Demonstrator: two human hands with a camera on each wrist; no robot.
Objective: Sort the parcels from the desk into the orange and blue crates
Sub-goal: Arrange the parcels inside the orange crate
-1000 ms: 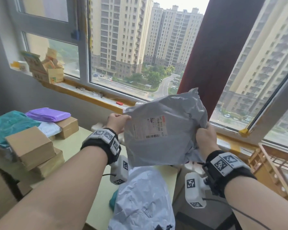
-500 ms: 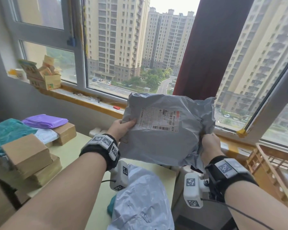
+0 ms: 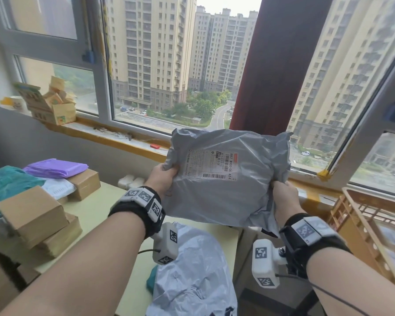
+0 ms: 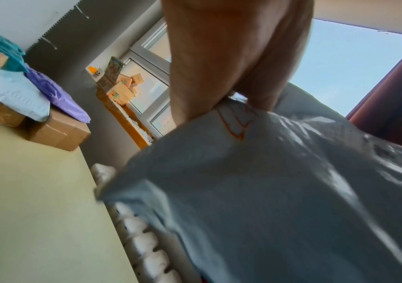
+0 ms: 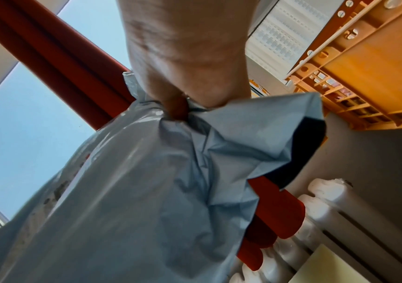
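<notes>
A grey poly mailer [image 3: 228, 179] bearing a white label [image 3: 211, 164] with black barcode and a red strip is shown at centre frame. At the left are recorded brown cardboard boxes [image 3: 32, 213], a purple mailer [image 3: 55, 167] and a teal mailer [image 3: 7, 183] on a pale yellow-green desk [image 3: 96, 210]. An orange crate [image 3: 360, 224] is noted at lower right, and black wristbands [image 3: 137, 210] carry black-and-white square markers.

The held parcel [image 3: 228, 179] hangs between the left hand [image 3: 163, 179] and right hand [image 3: 283, 196], above the desk [image 3: 96, 215]. Another parcel [image 3: 192, 277] lies below it. Stacked boxes [image 3: 32, 217] sit left; the crate [image 3: 369, 226] stands right.
</notes>
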